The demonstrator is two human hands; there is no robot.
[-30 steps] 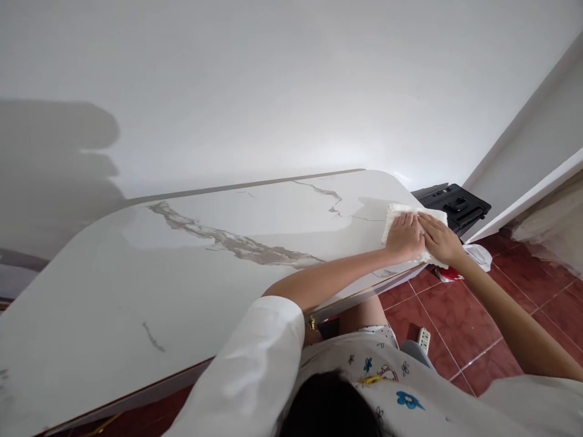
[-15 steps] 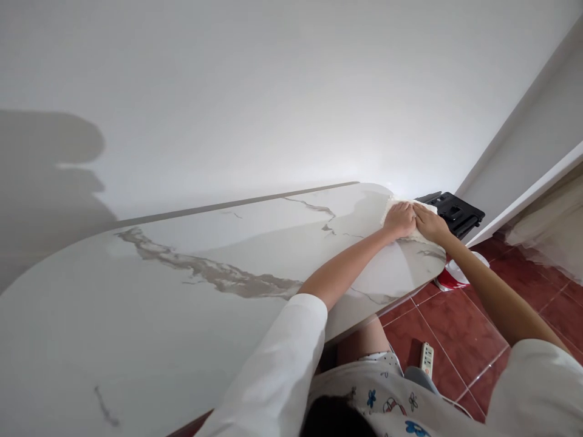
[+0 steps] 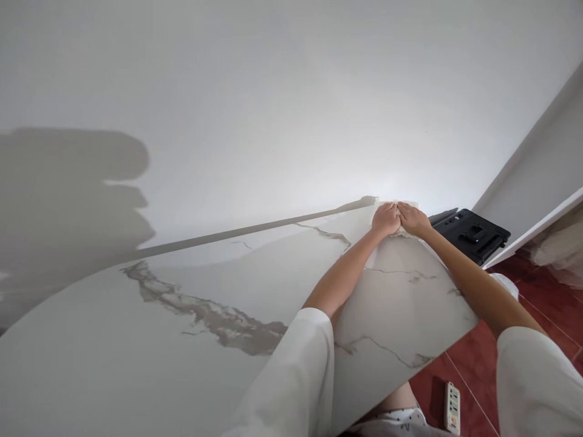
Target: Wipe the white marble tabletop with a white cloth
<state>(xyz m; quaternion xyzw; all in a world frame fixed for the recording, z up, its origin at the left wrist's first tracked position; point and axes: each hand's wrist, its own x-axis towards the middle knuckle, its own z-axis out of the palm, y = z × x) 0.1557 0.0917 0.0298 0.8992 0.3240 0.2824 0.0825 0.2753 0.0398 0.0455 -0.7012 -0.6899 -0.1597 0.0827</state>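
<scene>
At the far right end of the white marble-patterned tabletop [image 3: 191, 370], a white cloth [image 3: 402, 233] lies under both of my hands. My left hand [image 3: 387, 220] presses down on it with the fingers curled together against the fabric. Right beside it, nearly touching, my right hand [image 3: 413, 218] is closed on the same cloth. Part of the cloth shows above and below the hands; the rest is hidden beneath them. Both arms reach forward over the table.
A white wall [image 3: 273, 121] runs behind the table's back edge. Past the right end stands a black plastic object [image 3: 478, 233]. Below on the red tiled floor [image 3: 473, 358] lies a power strip [image 3: 452, 406], and a white object [image 3: 505, 284] is partly hidden by my right forearm.
Both hands and the cloth have shifted slightly left on the tabletop, towards the wall-side edge. The camera view has moved as well, so the table sits lower in the picture.
</scene>
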